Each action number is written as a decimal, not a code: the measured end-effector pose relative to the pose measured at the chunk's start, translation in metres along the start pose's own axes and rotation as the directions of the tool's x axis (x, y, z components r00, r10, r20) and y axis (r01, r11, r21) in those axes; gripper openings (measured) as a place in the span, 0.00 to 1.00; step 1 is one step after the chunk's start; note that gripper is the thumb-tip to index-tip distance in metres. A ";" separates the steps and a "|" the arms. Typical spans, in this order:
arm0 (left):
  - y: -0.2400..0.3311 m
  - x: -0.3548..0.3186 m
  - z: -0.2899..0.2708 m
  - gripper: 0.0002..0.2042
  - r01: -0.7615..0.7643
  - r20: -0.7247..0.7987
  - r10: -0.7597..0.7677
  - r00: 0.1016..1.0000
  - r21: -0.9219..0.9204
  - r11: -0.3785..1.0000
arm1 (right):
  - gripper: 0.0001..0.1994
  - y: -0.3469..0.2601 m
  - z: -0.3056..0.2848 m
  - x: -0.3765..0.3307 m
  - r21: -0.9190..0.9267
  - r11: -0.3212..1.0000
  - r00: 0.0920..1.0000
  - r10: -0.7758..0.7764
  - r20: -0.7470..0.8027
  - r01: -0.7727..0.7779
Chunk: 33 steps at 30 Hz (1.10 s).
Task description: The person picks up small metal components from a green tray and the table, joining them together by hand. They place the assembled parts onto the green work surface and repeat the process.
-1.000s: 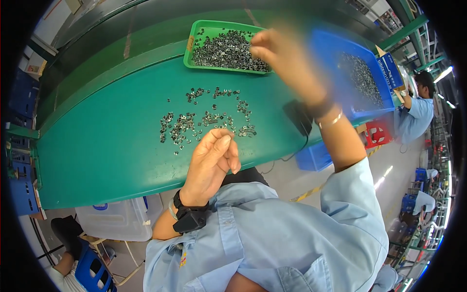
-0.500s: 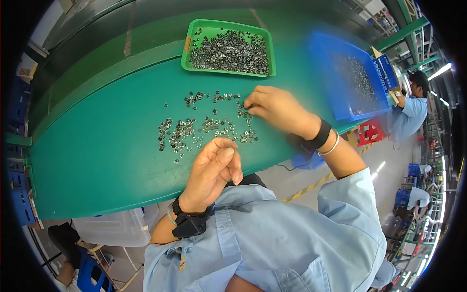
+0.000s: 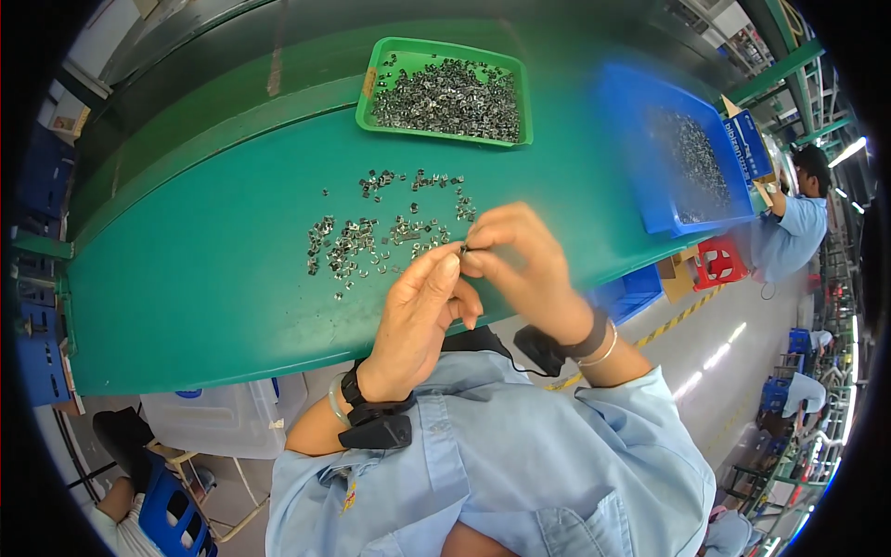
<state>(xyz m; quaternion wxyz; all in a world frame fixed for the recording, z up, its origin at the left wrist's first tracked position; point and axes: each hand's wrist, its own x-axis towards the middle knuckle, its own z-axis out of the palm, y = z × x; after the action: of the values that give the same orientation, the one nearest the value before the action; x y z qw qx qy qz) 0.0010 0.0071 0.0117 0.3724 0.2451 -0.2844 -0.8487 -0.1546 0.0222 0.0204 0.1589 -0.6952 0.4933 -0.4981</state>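
Note:
My left hand [image 3: 418, 316] and my right hand [image 3: 527, 265] meet fingertip to fingertip above the near part of the green table. Between their pinched thumbs and forefingers is a small dark part [image 3: 463, 249], mostly covered by the fingers. The left hand's other fingers curl loosely. Just beyond my hands, many small black and silvery metal parts [image 3: 353, 239] lie scattered in loose clusters, some partly behind the fingers. A green tray [image 3: 445, 137] heaped with similar small parts stands farther back.
At the right, a blue bin [image 3: 664, 218] holds more small parts, with a printed blue box [image 3: 748, 144] behind it. Beyond the green table's [image 3: 186, 306] right edge are a red stool [image 3: 718, 263] and a seated person [image 3: 794, 223]. A clear plastic box [image 3: 218, 418] stands below the near left edge.
My right hand has come back from the scattered parts toward me and met my left hand, whose thumb and forefinger have closed. A small dark part now shows between their fingertips.

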 end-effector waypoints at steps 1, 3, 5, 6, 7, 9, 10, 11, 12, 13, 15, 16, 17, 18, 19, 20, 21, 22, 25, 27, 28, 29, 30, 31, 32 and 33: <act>-0.001 -0.001 -0.001 0.12 -0.003 -0.006 0.003 1.000 0.006 1.000 | 0.09 -0.001 0.005 -0.004 -0.016 1.000 1.000 -0.021 -0.023 0.021; -0.005 -0.002 -0.007 0.12 -0.039 0.011 0.039 0.999 0.009 0.999 | 0.10 -0.002 0.010 -0.011 -0.055 0.997 0.995 -0.064 -0.071 0.061; -0.005 -0.002 -0.009 0.12 -0.049 0.043 0.048 0.998 0.013 0.999 | 0.10 -0.001 0.007 -0.015 -0.050 0.997 0.998 -0.058 -0.038 0.057; -0.003 -0.004 -0.011 0.11 -0.036 0.040 0.034 0.999 0.056 0.998 | 0.10 -0.001 0.004 -0.017 -0.049 0.998 0.999 -0.050 -0.001 0.049; -0.001 -0.007 -0.015 0.10 -0.022 0.042 0.018 0.999 0.097 0.995 | 0.11 -0.001 0.000 -0.021 -0.054 0.998 0.999 -0.039 0.034 0.041; 0.000 -0.001 -0.009 0.08 -0.001 0.075 -0.016 0.997 0.217 0.976 | 0.10 -0.001 -0.008 -0.025 -0.026 0.998 0.998 -0.049 0.035 0.050; 0.003 -0.004 -0.007 0.07 -0.009 0.072 -0.013 0.997 0.297 0.955 | 0.09 0.001 -0.009 -0.026 -0.024 0.996 0.995 -0.085 0.045 0.086; 0.001 -0.005 -0.004 0.07 -0.032 0.051 0.017 0.999 0.320 0.947 | 0.09 0.001 -0.013 -0.026 -0.026 0.992 0.991 -0.118 0.056 0.120; 0.000 -0.007 -0.002 0.07 -0.056 0.024 0.051 0.998 0.345 0.937 | 0.07 -0.002 -0.015 -0.025 -0.032 0.989 0.988 -0.141 0.057 0.143; -0.001 -0.009 -0.006 0.07 -0.066 0.037 0.057 0.998 0.338 0.939 | 0.06 -0.003 -0.014 -0.025 -0.025 0.986 0.984 -0.165 0.067 0.167; -0.003 -0.008 -0.002 0.08 -0.081 0.095 0.052 0.994 0.335 0.939 | 0.06 -0.004 -0.016 -0.029 -0.064 0.985 0.987 -0.156 0.024 0.157; -0.004 -0.008 0.001 0.08 -0.073 0.104 0.041 0.994 0.322 0.944 | 0.05 -0.004 -0.016 -0.032 -0.041 0.989 0.989 -0.144 0.013 0.145; -0.004 -0.006 0.004 0.08 -0.065 0.111 0.032 0.993 0.310 0.948 | 0.05 -0.006 -0.017 -0.035 -0.073 0.987 0.989 -0.144 -0.012 0.143; -0.005 -0.006 0.006 0.08 -0.061 0.106 0.031 0.994 0.296 0.953 | 0.05 -0.007 -0.019 -0.037 -0.088 0.985 0.989 -0.149 -0.013 0.147; -0.007 -0.004 0.006 0.08 -0.065 0.129 0.027 0.991 0.299 0.952 | 0.05 -0.008 -0.022 -0.038 -0.102 0.983 0.988 -0.154 -0.014 0.152; -0.009 -0.005 0.006 0.08 -0.070 0.130 0.032 0.991 0.298 0.952 | 0.05 -0.010 -0.022 -0.040 -0.109 0.982 0.987 -0.157 -0.013 0.155; -0.010 -0.005 0.005 0.08 -0.075 0.130 0.037 0.991 0.297 0.952 | 0.05 -0.011 -0.023 -0.041 -0.121 0.980 0.987 -0.161 -0.023 0.157; -0.010 -0.006 0.005 0.08 -0.080 0.129 0.043 0.991 0.296 0.952 | 0.05 -0.011 -0.023 -0.042 -0.111 0.981 0.986 -0.163 -0.030 0.158; -0.012 -0.006 0.007 0.08 -0.086 0.137 0.047 0.989 0.299 0.950 | 0.06 -0.011 -0.023 -0.045 -0.091 0.983 0.985 -0.165 -0.045 0.160; -0.014 -0.005 0.008 0.08 -0.090 0.144 0.048 0.988 0.299 0.950 | 0.05 -0.012 -0.023 -0.046 -0.016 0.990 0.986 -0.139 -0.088 0.138; -0.016 -0.005 0.007 0.08 -0.115 0.156 0.072 0.985 0.289 0.951 | 0.04 -0.012 -0.022 -0.048 0.026 0.992 0.987 -0.124 -0.105 0.127; -0.018 -0.004 0.006 0.08 -0.139 0.169 0.095 0.981 0.277 0.951 | 0.04 -0.013 -0.021 -0.049 0.023 0.992 0.986 -0.124 -0.108 0.127; -0.021 -0.004 0.004 0.08 -0.164 0.181 0.118 0.976 0.264 0.950 | 0.04 -0.015 -0.020 -0.050 0.100 0.991 0.991 -0.083 -0.104 0.093; -0.024 -0.002 0.002 0.08 -0.164 0.186 0.117 0.976 0.263 0.951 | 0.04 -0.017 -0.020 -0.051 0.176 0.983 0.994 -0.042 -0.096 0.058; -0.026 0.000 -0.002 0.08 -0.183 0.232 0.133 0.964 0.206 0.961 | 0.04 -0.019 -0.021 -0.051 0.250 0.968 0.996 -0.002 -0.085 0.024; -0.028 0.000 -0.002 0.08 -0.192 0.275 0.146 0.950 0.150 0.970 | 0.04 -0.020 -0.020 -0.052 0.246 0.969 0.996 0.002 -0.090 0.020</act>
<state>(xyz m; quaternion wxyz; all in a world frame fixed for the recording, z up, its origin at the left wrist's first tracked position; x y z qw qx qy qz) -0.0114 0.0217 -0.0082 0.3800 0.1372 -0.4246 -0.8103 -0.1622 0.0813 0.0158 0.2194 -0.6492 0.4309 -0.5871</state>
